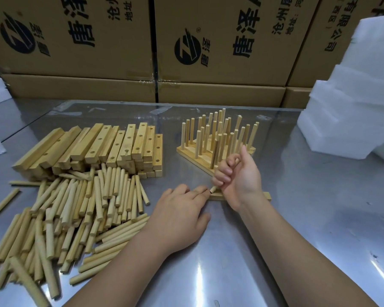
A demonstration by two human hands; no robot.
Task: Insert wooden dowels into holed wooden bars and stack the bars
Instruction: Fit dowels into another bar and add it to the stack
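Dowel sits in the grip of the right hand, fingers curled round it, its lower tip at the left end of a bar lying mid-frame on the surface. The left hand lies flat, fingers straight, fingertips beside that tip. Loose dowels heap at lower left, with holed bars stacked above them.

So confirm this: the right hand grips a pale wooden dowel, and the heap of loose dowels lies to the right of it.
Wrong on the side. The head view shows the right hand gripping a pale round wooden dowel, but the heap of loose wooden dowels lies to its left, on the shiny metal table.
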